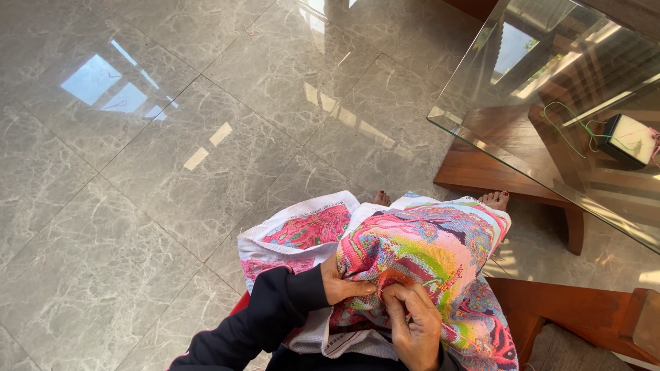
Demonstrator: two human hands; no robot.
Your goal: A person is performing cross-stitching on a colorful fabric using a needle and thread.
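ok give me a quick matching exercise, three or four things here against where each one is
Things:
1. cloth
2. box
3. left hand
4. right hand

Places:
a. on the glass table, at the right
b. on the person's lap
c. pinching the cloth from the near side
d. at the cloth's left edge

Pairs: 1-b, 2-a, 3-d, 4-c

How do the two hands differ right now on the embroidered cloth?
The left hand comes in from a dark sleeve and grips a fold of the colourful stitched cloth from the side, thumb lying flat. The right hand shows no sleeve and sits lower, its fingers bunched and pinching at one spot. Both touch the same cloth, close together.
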